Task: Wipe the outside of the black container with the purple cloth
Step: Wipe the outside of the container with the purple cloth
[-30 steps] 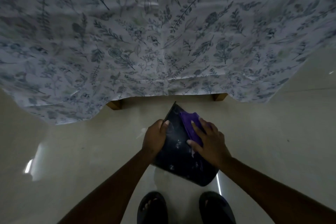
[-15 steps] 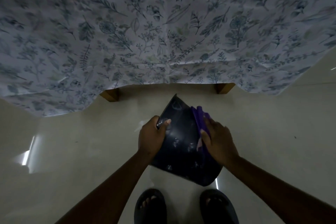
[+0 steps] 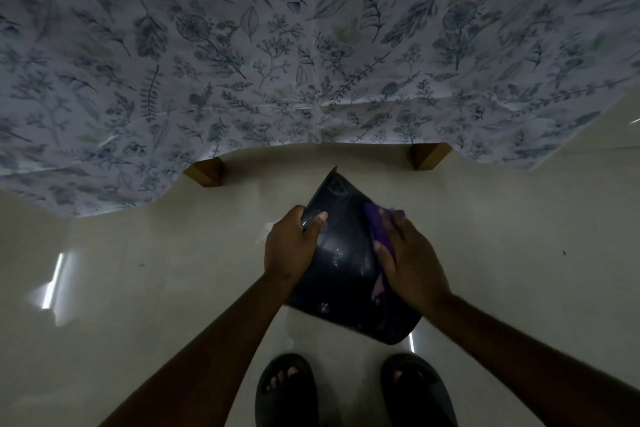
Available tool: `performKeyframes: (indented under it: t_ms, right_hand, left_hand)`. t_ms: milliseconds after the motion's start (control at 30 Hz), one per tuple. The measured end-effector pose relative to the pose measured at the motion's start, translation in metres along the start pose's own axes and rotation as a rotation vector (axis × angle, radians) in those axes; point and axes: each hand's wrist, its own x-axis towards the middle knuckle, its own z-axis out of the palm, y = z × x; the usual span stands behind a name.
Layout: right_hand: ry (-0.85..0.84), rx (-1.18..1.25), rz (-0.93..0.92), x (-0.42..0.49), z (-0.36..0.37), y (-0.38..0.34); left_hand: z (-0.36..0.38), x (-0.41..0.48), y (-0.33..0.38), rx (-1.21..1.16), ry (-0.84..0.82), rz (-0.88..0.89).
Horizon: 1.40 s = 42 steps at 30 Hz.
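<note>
I hold the black container (image 3: 341, 263) in the air above the floor, tilted, its glossy outer face toward me with pale smudges on it. My left hand (image 3: 292, 248) grips its left edge, thumb on the face. My right hand (image 3: 410, 262) presses the purple cloth (image 3: 377, 229) against the container's right side. Most of the cloth is hidden under my fingers and palm.
A table draped in a leaf-patterned white cloth (image 3: 311, 55) fills the upper view, with two wooden legs (image 3: 206, 172) (image 3: 427, 156) showing below its hem. Shiny pale floor tiles (image 3: 138, 288) lie all around. My feet in dark sandals (image 3: 287, 392) stand right below the container.
My right hand has slid the purple cloth from the container's upper face over to its right side. The view has tipped down a little, and my left hand's grip is unchanged.
</note>
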Motion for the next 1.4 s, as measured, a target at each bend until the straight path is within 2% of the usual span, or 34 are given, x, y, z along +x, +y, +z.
performKeyframes:
  t_ms: [67,167,200,300,367,400,500,600,667,733,800,833,933,1033,1100,1200,1233,1300,1400]
  right_hand:
    - [0.038,-0.125,-0.124,-0.024,0.007,-0.019]
    - [0.026,-0.093,-0.243,-0.003,0.000,-0.033]
    - [0.012,-0.022,-0.196,0.015,-0.002,-0.030]
    - [-0.087,0.279,0.096,0.053,-0.011,-0.010]
    - [-0.058,0.240,0.177,0.039,-0.011,-0.002]
    - [-0.029,0.165,0.164,0.023,-0.006,-0.002]
    - [-0.005,-0.121,-0.034,-0.033,0.009,-0.025]
    - [-0.006,-0.126,-0.148,-0.023,0.007,-0.034]
    - [-0.022,-0.040,-0.099,0.014,0.000,-0.031]
    - [-0.033,0.159,0.050,0.047,-0.010,-0.024]
    - [-0.006,0.185,0.109,0.046,-0.011,-0.022]
    - [-0.007,0.109,0.085,0.033,-0.007,-0.022]
    - [-0.003,-0.182,-0.177,-0.030,0.012,-0.033]
    - [0.013,-0.223,-0.361,-0.037,0.017,-0.032]
    - [0.051,-0.160,-0.253,-0.009,0.005,-0.033]
    - [0.024,0.154,0.066,0.038,-0.008,-0.018]
    - [-0.003,0.243,0.122,0.046,-0.011,-0.010]
    - [-0.052,0.263,0.139,0.039,-0.013,-0.002]
    - [-0.021,-0.034,-0.032,-0.010,0.001,-0.014]
  left_hand:
    - [0.000,0.002,0.001,0.016,-0.021,0.008]
    - [-0.001,0.002,0.001,0.019,-0.039,0.015]
    - [-0.001,0.001,0.001,0.022,-0.038,0.017]
    - [-0.002,-0.001,0.001,0.017,-0.020,0.019]
    - [-0.002,0.001,0.002,0.017,-0.011,0.013]
    - [-0.001,0.004,0.001,0.017,-0.009,0.004]
    - [0.002,0.008,0.002,0.023,-0.011,-0.003]
    - [0.002,0.008,0.004,0.026,-0.029,0.008]
    - [0.002,0.010,0.007,0.030,-0.045,0.005]
    - [0.002,0.013,0.010,0.036,-0.049,-0.008]
    - [0.002,0.019,0.015,0.038,-0.061,-0.039]
    - [0.002,0.022,0.016,0.038,-0.072,-0.060]
    - [0.005,0.029,0.018,0.056,-0.099,-0.095]
    - [0.010,0.034,0.029,0.130,-0.090,-0.053]
    - [0.009,0.036,0.036,0.125,-0.111,-0.010]
    - [-0.001,0.025,0.024,0.070,-0.165,0.046]
    - [-0.006,0.018,0.017,0.066,-0.178,0.067]
    - [-0.012,0.007,0.006,0.070,-0.175,0.074]
    - [-0.006,0.023,0.011,0.088,-0.165,0.058]
